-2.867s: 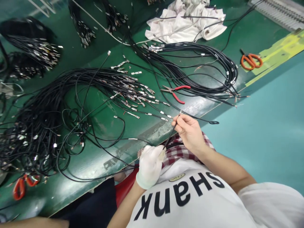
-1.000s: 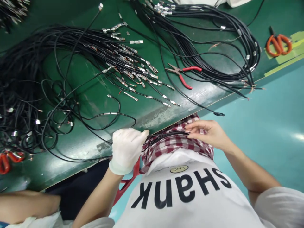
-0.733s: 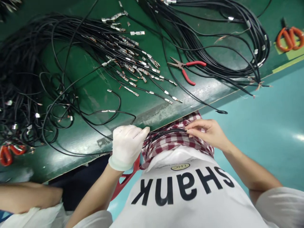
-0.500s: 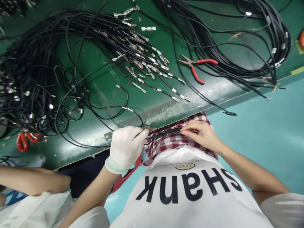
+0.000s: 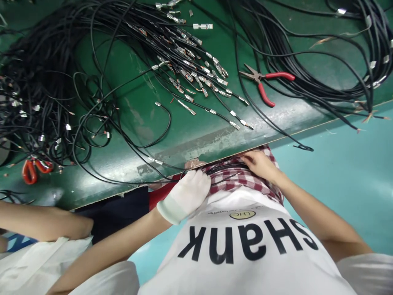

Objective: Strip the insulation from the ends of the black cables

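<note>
Gloved fingers (image 5: 199, 180) of the left hand (image 5: 186, 194) are curling over black wires (image 5: 227, 166) just beside the green table (image 5: 181, 137); the right hand (image 5: 260, 164) is bending its fingers near them, both grips partly hidden.

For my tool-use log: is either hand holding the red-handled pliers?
No, the red-handled pliers lie on the green table, apart from both the gloved left hand and the bare right hand.

Red-hdl pliers (image 5: 259, 77) open on grn tbl (image 5: 132, 82); orange-hdl scissors (image 5: 35, 166) & co-worker's arm (image 5: 55, 219) L.
</note>
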### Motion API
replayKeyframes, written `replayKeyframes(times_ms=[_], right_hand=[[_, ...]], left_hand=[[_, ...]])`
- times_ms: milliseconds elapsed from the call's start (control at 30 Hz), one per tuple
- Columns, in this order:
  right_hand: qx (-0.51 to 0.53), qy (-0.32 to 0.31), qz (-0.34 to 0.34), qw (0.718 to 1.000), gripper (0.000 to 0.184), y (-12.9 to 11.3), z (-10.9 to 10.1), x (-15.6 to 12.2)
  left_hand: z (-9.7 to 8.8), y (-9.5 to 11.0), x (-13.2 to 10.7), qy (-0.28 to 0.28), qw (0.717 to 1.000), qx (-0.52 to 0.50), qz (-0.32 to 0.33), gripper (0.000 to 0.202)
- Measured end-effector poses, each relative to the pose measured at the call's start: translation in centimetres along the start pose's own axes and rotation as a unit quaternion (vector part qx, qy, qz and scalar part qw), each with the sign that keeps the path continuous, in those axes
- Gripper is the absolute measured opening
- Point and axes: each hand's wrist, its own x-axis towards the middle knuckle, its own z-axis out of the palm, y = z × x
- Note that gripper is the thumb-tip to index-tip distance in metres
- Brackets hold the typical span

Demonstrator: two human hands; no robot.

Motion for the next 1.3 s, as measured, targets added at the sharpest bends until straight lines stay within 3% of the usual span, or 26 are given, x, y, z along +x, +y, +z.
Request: replayKeyframes(times_ms=[100, 233, 367, 433, 500, 600, 733, 900, 1133, 1233, 1300], right_hand=[[-0.005, -0.002, 0.018, 1.0, 0.027, 1.1, 1.0, 1.3], [0.036, -0.048, 0.009, 0.998, 0.023, 1.8, 2.7, 2.8], [0.1, -0.066, 0.001, 0.993, 0.019, 1.2, 2.5, 2.0], [0.131, -0.059, 0.0, 0.99, 0.021, 0.5, 1.5, 0.7], [0.156, -0.054, -0.007, 0.986, 0.022, -0.8, 0.2, -0.9], [0.185, -0.054, -0.033, 0.981, 0.02, -3.8, -1.9, -3.3], [0.321, -0.006, -0.045, 0.946, 0.019, -8.9, -3.9, -4.9], [0.431, 0.086, -0.021, 0.898, 0.02, -12.2, -4.3, -3.6], [0.45, 0.094, -0.02, 0.888, 0.03, -12.6, -3.7, -2.3], [0.423, 0.12, -0.03, 0.898, 0.039, -13.0, -3.3, -1.9], [0.394, 0.14, -0.052, 0.907, 0.028, -13.3, -3.0, -1.4]], left_hand=[[0.7, 0.6, 1.5, -0.047, 0.997, -0.033, -0.056, 0.034], [1.5, 1.1, 3.9, -0.137, 0.973, -0.084, -0.167, 0.043], [1.1, 1.0, 3.8, -0.151, 0.969, -0.103, -0.165, 0.031], [0.3, 0.7, 2.8, -0.123, 0.973, -0.139, -0.134, 0.027], [-0.9, 0.3, 1.7, -0.045, 0.968, -0.224, -0.108, 0.03], [-3.3, -0.3, 0.9, 0.077, 0.911, -0.388, -0.119, 0.032], [-6.3, -0.4, 1.6, 0.073, 0.814, -0.554, -0.159, 0.034], [-7.8, -0.4, 2.6, 0.063, 0.726, -0.674, -0.122, 0.038], [-8.1, -0.3, 2.9, 0.082, 0.684, -0.712, -0.138, 0.042], [-8.3, -0.2, 3.3, 0.087, 0.691, -0.701, -0.152, 0.039], [-8.4, -0.3, 3.6, 0.087, 0.701, -0.69, -0.159, 0.036]])
